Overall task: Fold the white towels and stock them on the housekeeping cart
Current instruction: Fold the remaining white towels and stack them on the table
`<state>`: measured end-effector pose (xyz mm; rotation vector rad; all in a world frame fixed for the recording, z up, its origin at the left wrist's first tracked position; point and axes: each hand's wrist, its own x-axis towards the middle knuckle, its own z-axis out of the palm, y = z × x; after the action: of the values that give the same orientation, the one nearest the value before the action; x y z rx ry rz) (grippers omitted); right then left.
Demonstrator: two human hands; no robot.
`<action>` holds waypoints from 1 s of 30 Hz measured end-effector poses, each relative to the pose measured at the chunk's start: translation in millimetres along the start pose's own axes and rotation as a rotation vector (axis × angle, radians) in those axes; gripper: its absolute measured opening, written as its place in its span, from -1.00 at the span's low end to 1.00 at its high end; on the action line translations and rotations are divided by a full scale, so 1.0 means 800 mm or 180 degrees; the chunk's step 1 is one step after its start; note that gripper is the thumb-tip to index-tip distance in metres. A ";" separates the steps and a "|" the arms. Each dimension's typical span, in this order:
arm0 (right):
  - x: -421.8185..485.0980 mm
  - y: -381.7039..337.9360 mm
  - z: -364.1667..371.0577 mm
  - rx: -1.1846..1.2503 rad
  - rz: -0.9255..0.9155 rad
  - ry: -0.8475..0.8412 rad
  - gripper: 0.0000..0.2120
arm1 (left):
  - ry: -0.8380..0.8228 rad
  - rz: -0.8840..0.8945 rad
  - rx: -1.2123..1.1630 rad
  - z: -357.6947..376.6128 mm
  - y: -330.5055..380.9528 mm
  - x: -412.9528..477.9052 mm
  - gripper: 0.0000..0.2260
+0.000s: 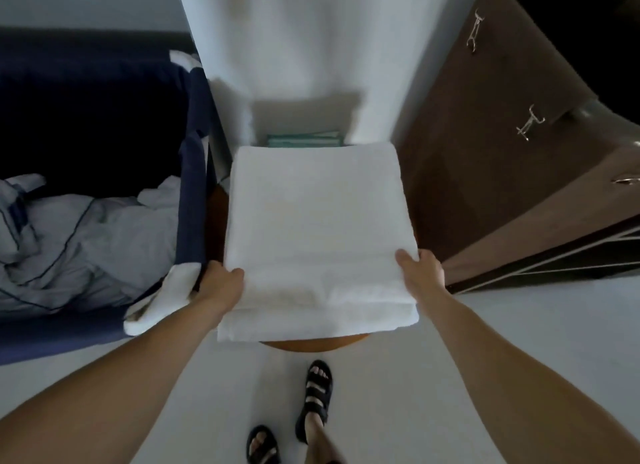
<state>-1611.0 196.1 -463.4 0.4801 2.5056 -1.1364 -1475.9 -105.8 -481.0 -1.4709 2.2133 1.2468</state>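
We hold the folded towel (318, 221) from both sides near its front edge, the left hand (221, 283) on one side and the right hand (420, 269) on the other. Each thumb presses on top. The other fingers go under the layers and are hidden, so the grip looks like a pinch that keeps the folds together. The towel lies flat over the round wooden worktop (311, 345) and hangs past its near rim; we cannot tell if it rests there or is already lifted.

Room to move is narrow. The navy laundry bag (195, 172) with crumpled linen (86, 241) stands just beside the left edge of the towel, and a small white cloth (159, 304) on its corner is near our left wrist. The brown cabinet (485, 158) is close on the right. Behind the towel sits a teal stack (304, 139). The open way, in our judgement, is upward or back toward us over the floor (398, 394).
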 end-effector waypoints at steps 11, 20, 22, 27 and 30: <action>-0.010 0.036 -0.007 -0.0122 -0.0301 0.0133 -0.63 | 0.0604 0.1353 0.0231 0.004 -0.052 -0.032 -0.66; -0.013 0.077 0.014 -0.0762 -0.0546 0.0418 -0.61 | 0.0532 0.1152 0.0832 0.027 -0.075 -0.018 -0.42; -0.015 0.087 0.015 -0.0827 -0.0662 0.0511 -0.63 | 0.0559 0.1282 0.0677 0.022 -0.083 -0.025 -0.40; -0.011 0.082 0.024 -0.1122 -0.0650 0.0662 -0.57 | 0.0498 0.1059 0.1103 0.030 -0.078 -0.033 -0.37; -0.021 0.065 0.026 -0.1593 -0.1250 0.1032 -0.51 | 0.0783 0.1735 0.1957 0.025 -0.066 -0.038 -0.32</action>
<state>-1569.6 209.9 -502.8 0.0312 3.1240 -0.5245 -1422.6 -78.7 -503.5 -0.8417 2.9152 0.3933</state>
